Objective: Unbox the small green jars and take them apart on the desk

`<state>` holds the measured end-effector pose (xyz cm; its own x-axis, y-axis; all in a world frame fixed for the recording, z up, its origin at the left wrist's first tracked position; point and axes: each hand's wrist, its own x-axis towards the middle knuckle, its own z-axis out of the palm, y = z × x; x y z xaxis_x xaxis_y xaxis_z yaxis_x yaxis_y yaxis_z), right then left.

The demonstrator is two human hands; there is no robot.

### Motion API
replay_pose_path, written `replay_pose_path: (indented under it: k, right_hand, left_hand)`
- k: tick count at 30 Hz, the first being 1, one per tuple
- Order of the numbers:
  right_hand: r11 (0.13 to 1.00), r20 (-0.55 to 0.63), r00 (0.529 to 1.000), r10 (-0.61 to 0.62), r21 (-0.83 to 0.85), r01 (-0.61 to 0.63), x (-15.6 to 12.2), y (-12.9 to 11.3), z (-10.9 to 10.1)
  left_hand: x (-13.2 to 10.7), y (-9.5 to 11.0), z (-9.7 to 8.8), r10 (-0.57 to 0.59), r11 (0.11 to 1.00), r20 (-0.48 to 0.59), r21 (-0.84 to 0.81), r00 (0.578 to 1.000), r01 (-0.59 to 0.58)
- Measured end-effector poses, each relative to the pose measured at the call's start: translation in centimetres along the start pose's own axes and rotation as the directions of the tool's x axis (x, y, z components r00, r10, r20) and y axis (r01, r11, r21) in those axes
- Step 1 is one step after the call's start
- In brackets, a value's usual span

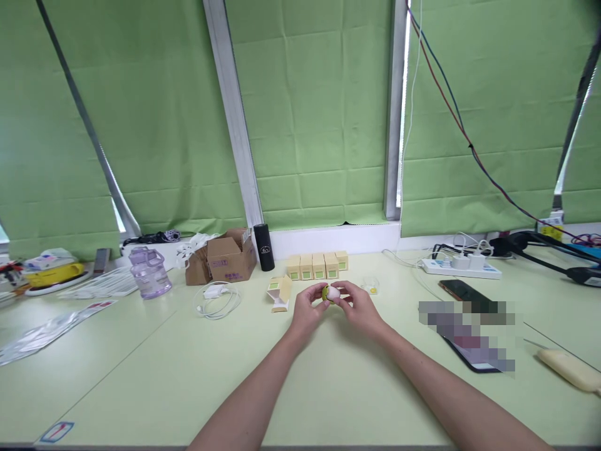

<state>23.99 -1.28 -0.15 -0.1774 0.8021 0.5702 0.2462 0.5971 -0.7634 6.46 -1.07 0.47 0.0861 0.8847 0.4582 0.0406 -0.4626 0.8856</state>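
Observation:
Both hands meet over the middle of the table around a small round object, white with a yellow-green side [332, 293]. My left hand [310, 305] grips its green side with thumb and fingers. From the other side, my right hand [357, 305] pinches the white part. Just left of the hands, a small beige carton [279, 292] lies with its flap open toward me. Behind them several similar beige cartons with green labels [319, 266] form a row. A small clear plastic piece with a yellow spot [370, 286] sits behind my right hand.
At the left are a coiled white cable [218, 302], a brown cardboard box [230, 258], a black cylinder [264, 248] and a purple water jug [149, 273]. On the right lie a power strip [462, 268], phones [467, 294] and a cream-coloured object [569, 368].

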Motion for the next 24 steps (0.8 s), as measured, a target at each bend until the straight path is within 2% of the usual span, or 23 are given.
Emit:
replay_pose_path:
  k: [6, 14, 18, 24]
  right_hand:
    - [0.986, 0.008, 0.993, -0.115, -0.118, 0.115, -0.3, 0.3, 0.0]
    - [0.945, 0.032, 0.969, -0.244, -0.215, 0.245, -0.4, 0.5, -0.1]
    - [0.912, 0.08, 0.958, -0.275, -0.293, 0.286, -0.6, -0.2, -0.3]
    - [0.867, 0.093, 0.961, -0.261, -0.415, 0.276, -0.7, -0.5, -0.4]
  left_hand:
    - [-0.2, 0.6, 0.1, 0.041, 0.976, -0.043, 0.213, 0.998, -0.031]
    - [-0.2, -0.4, 0.5, -0.014, 0.999, 0.011, 0.038, 1.0, 0.014]
    - [-0.3, -0.6, 0.6, -0.007, 1.0, 0.006, 0.029, 1.0, 0.007]
    - [-0.5, -0.6, 0.8, 0.021, 0.997, 0.046, 0.079, 0.999, -0.025]
